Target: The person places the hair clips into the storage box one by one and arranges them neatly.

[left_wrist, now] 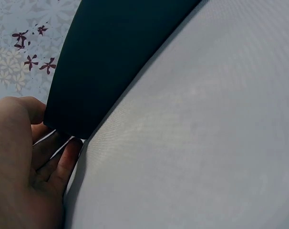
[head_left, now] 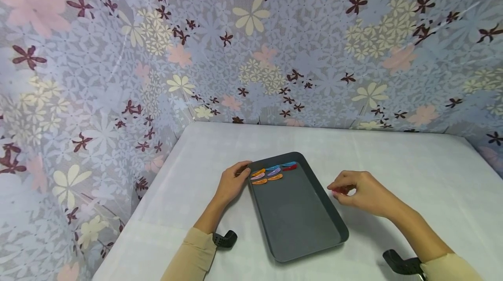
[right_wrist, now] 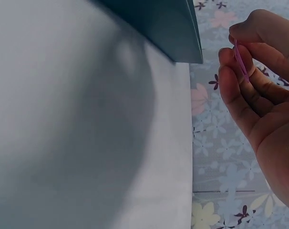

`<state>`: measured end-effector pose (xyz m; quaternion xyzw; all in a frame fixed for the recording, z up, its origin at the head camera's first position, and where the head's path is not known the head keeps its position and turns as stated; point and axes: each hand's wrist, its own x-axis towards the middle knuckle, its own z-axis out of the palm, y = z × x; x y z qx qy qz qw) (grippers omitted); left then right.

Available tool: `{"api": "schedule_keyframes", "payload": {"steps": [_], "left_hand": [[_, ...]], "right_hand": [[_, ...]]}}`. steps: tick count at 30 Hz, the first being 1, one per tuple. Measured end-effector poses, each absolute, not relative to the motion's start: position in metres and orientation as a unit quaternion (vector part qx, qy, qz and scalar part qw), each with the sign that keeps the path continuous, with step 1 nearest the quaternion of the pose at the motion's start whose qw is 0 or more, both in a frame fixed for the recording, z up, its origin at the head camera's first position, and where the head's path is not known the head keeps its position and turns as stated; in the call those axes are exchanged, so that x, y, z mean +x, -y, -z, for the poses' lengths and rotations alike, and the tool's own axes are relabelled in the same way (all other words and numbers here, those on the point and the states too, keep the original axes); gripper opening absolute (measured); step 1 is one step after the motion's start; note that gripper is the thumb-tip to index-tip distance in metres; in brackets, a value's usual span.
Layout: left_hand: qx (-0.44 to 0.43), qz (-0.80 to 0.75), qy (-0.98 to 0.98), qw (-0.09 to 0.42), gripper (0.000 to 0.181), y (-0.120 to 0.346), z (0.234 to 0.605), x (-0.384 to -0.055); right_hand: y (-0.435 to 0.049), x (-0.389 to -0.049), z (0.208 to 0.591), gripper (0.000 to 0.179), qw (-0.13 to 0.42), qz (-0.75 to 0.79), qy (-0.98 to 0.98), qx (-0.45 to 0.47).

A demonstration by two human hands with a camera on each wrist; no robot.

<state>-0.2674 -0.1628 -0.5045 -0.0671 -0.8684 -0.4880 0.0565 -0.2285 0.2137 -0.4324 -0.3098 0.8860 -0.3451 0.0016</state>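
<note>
A dark grey baking tray point(head_left: 297, 213) lies on the table, slightly turned. Several snap hair clips sit at its far left end: an orange clip point(head_left: 275, 177), a purple clip point(head_left: 274, 171), a red clip point(head_left: 289, 168), a blue clip point(head_left: 289, 164) and others. My left hand point(head_left: 232, 183) holds the tray's far left corner, thumb by the rim; the left wrist view shows fingers at the tray's outer side. Just off the tray's right edge, my right hand point(head_left: 361, 191) pinches a pink hair clip point(right_wrist: 241, 60) between thumb and fingertips, raised over the table.
White cloth covers the table point(head_left: 165, 220). A flowered curtain point(head_left: 251, 54) hangs behind it and along the left side. Each wrist wears a black camera mount, such as the left wrist camera point(head_left: 225, 239).
</note>
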Motion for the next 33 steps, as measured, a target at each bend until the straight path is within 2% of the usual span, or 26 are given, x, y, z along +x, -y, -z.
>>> {"api": "schedule_keyframes", "payload": {"steps": [33], "left_hand": [[-0.078,0.488,0.867,0.065,0.031,0.164,0.508,-0.268]], "right_hand": [[-0.154,-0.290,0.420,0.016,0.094,0.319,-0.891,-0.308]]}}
